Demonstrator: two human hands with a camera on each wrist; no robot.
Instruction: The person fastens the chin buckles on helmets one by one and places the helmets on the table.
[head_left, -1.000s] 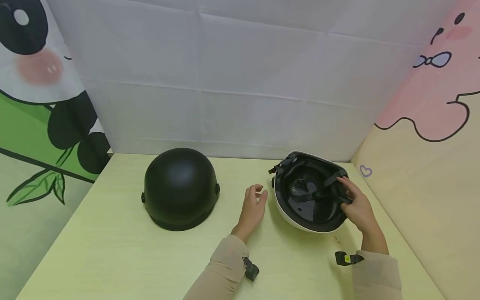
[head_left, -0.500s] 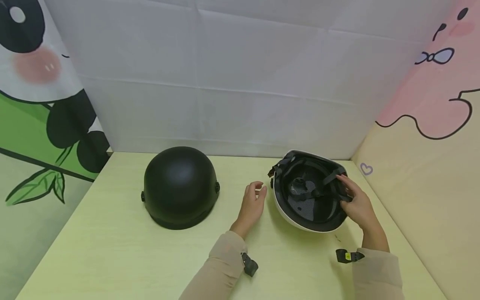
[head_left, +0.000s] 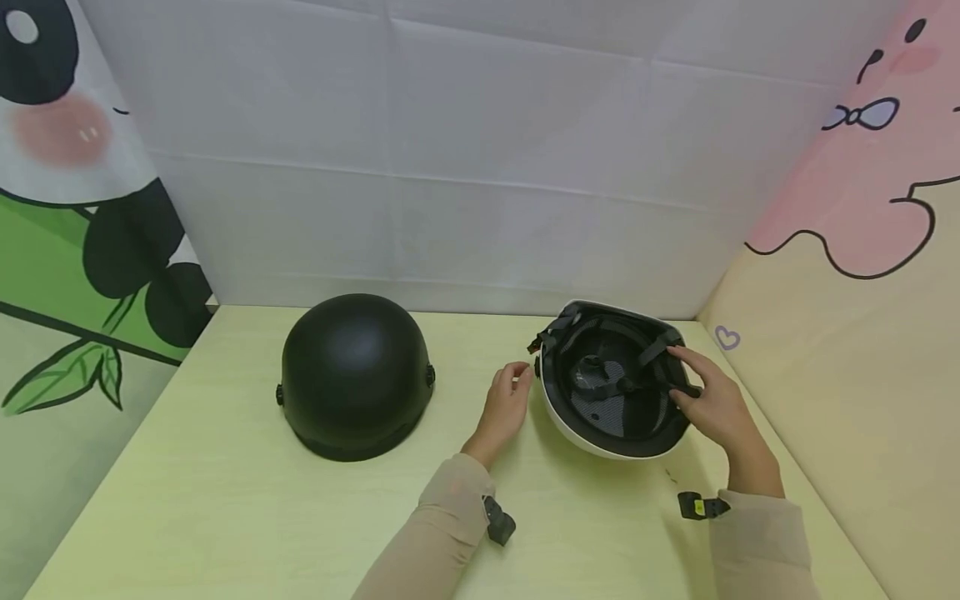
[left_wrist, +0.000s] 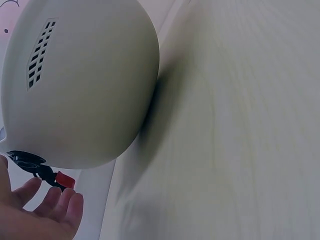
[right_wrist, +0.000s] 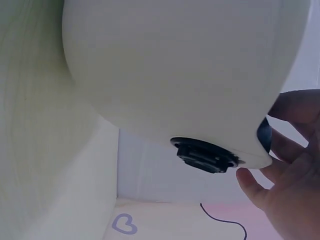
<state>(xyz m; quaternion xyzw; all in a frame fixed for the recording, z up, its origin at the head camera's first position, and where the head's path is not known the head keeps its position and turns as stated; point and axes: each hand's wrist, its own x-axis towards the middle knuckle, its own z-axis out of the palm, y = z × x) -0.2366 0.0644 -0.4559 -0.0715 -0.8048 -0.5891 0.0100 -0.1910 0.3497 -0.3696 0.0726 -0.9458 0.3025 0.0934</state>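
At one o'clock, an upturned white helmet [head_left: 613, 382]: probably light, stiff, slick-shelled, best held by its rim [head_left: 637, 447]. Right hand [head_left: 717, 407] pinches its three-o'clock edge; left hand [head_left: 504, 410], fingers loosely bent, holds nothing near nine.

Landmark: white helmet [head_left: 615, 421]. Head view: moderately bright, even, diffuse light; source out of frame; outlines fairly crisp. Left of landmark: black helmet [head_left: 356, 375], one soft-edged highlight high on the dome. In front of landmark: faint, feathered shadow on the counter [head_left: 225, 508], yellow-green in cast. Behind landmark: backdrop [head_left: 487, 167], dull grey-lilac, creases lightly shaded. Within landmark: dark lining, detail partly lost. Left wrist view: dimmer, cooler; darker soft shadow on the counter along landmark's shell. Right wrist view: dim, landmark's shell flatly shaded, texture soft.
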